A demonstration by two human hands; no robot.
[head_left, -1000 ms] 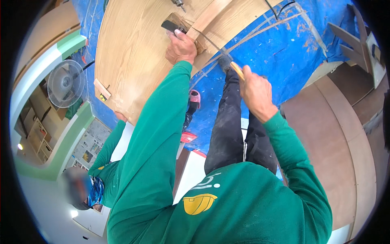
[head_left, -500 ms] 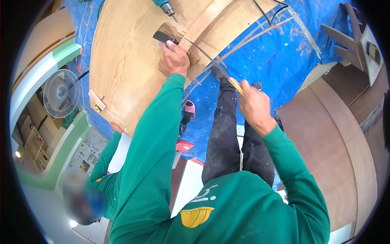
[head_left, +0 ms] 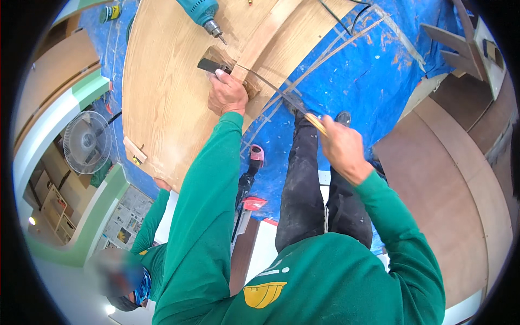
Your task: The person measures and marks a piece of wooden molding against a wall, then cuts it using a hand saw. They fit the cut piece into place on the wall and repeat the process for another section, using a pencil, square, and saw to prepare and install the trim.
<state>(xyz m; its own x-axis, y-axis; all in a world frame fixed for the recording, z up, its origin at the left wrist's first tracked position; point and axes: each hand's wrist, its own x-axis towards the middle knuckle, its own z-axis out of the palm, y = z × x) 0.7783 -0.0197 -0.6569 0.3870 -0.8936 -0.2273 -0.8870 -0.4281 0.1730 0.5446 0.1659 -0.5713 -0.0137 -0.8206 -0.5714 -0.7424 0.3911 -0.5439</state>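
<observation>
My right hand (head_left: 342, 149) is closed round the pale yellow handle (head_left: 316, 123) of what looks like a handsaw. Its thin dark blade (head_left: 273, 88) runs up and left to the near end of a long wooden strip (head_left: 259, 46), where it seems to touch the wood. My left hand (head_left: 227, 93) grips that end of the strip, fingers curled by a flat black piece (head_left: 212, 66) whose kind I cannot make out. Beneath the strip end sits a brown wooden block (head_left: 221, 54), partly hidden by my hand. All this rests on a large curved wooden panel (head_left: 162, 97).
A teal power drill (head_left: 201, 13) lies on the panel above my left hand. A co-worker's hand (head_left: 162, 184) touches the panel's lower left edge, near a small wood offcut (head_left: 134, 149). A fan (head_left: 86, 142) stands at left. Blue sheeting (head_left: 346, 81) covers the floor; boards (head_left: 471, 49) lean at right.
The view has shifted a little, so more of the drill shows at the top. Both hands keep their holds; the saw stays at the strip's end.
</observation>
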